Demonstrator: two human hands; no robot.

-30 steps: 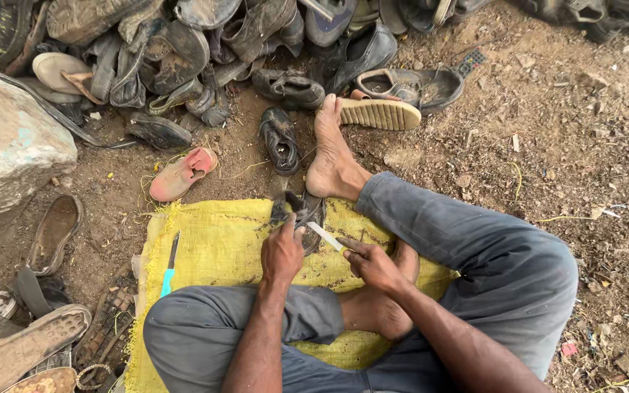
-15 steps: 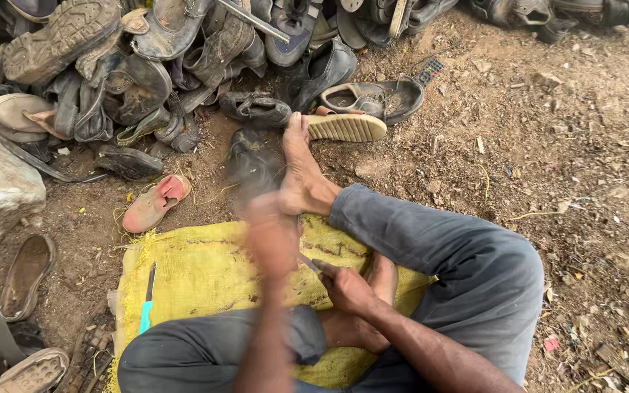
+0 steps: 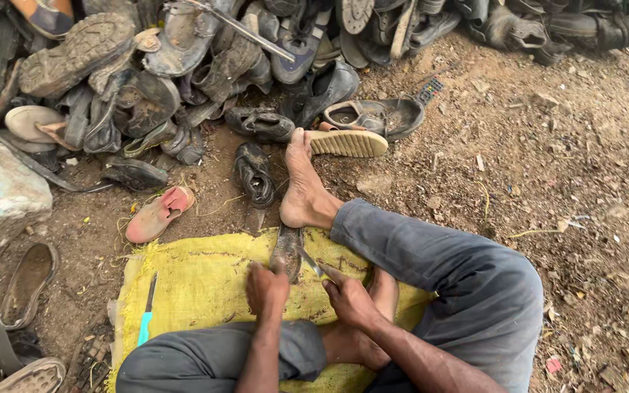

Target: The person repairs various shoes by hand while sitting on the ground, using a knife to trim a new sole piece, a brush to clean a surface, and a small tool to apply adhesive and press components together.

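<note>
Fingers: left hand (image 3: pixel 266 286) clamps one dark sole (image 3: pixel 286 251); right hand (image 3: pixel 349 297) grips one blade (image 3: pixel 310 263).

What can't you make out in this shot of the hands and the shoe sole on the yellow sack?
Head view:
- Dark sole: near end hidden under the left hand.
- Thin tool in the right hand: too small to identify; grip hidden by fingers.
- Blue-handled tool: tip unclear.
- Shoe pile: cut off by the top edge.
</note>
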